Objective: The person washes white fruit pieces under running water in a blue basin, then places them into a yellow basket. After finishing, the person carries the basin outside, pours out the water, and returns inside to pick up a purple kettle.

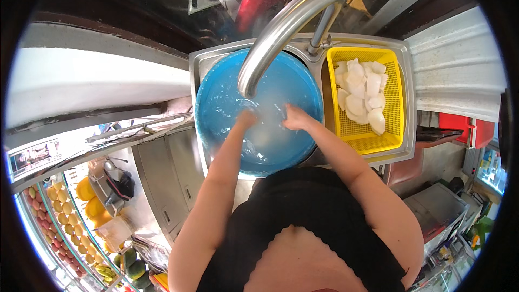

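Note:
Both my hands are in a large round blue plastic basin (211, 77) of cloudy water, which stands in the left bowl of a steel sink. My left hand (246, 118) is partly under the water near the middle, blurred, below the mouth of a curved steel faucet (279, 32). To its right my right hand (297, 117) dips its fingers into the water. The murk hides the fingertips, so what either hand touches cannot be seen. A yellow plastic basket (393, 109) in the right bowl holds white pieces of food (356, 85), apparently peeled and cut.
The steel sink's rim (409, 89) surrounds both bowls. Dark glass (162, 4) lies behind the faucet. Steel cabinets (166, 178) stand at lower left, beside shelves of round yellow fruit (67, 207) and dark green fruit (136, 269). A steel-topped unit (436, 207) is at lower right.

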Demonstrator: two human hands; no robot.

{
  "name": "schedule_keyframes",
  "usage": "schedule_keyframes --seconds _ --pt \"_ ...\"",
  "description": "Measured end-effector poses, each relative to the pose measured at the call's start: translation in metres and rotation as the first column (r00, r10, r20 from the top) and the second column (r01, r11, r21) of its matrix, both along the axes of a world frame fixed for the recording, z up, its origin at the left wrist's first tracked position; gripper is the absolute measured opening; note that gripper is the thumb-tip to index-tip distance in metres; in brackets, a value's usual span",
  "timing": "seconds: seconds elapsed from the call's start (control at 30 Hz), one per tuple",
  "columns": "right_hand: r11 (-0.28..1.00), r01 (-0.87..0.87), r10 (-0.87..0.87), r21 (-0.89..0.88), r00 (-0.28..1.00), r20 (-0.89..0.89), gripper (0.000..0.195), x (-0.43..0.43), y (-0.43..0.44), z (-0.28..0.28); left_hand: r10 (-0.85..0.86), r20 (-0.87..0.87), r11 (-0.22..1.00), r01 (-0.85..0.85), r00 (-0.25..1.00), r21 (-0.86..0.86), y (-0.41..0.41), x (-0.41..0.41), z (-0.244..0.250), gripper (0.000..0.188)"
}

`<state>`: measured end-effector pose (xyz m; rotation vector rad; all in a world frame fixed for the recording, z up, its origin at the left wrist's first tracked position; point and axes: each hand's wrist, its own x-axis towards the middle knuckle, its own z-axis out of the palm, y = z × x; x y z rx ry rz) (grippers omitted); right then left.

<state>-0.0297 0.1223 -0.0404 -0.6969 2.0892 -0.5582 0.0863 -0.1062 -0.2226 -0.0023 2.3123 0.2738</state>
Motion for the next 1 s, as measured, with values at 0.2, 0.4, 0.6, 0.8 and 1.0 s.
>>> schedule_keyframes --seconds 0.2,0.4,0.6,0.8,1.0 --pt "0.964 0.252 -0.266 0.087 0.923 0.277 0.043 0.013 -0.012 -0.038 0.607 -0.013 0.716 -0.540 0.794 0.441 0.067 -0.031 0.112 0.051" --pt "0.884 0.440 -0.363 -0.161 0.860 0.359 0.041 0.004 -0.006 -0.021 0.830 0.339 0.255 -0.841 0.443 0.477 0.096 -0.064 0.176 0.040" --pt "0.681 0.682 -0.456 -0.267 0.680 0.573 0.032 -0.019 -0.003 0.002 0.912 0.363 -0.199 -0.569 0.190 0.798 0.085 -0.068 0.150 0.023" --pt "0.568 0.796 -0.492 -0.207 0.530 0.691 0.021 -0.033 -0.016 0.021 0.727 0.685 -0.591 -0.473 0.037 0.653 0.092 -0.094 0.209 0.032" --pt "0.556 0.797 -0.379 -0.236 0.496 0.781 0.022 -0.033 -0.033 0.020 0.460 0.845 -0.719 -0.444 0.274 0.535 0.067 -0.084 0.199 0.031"
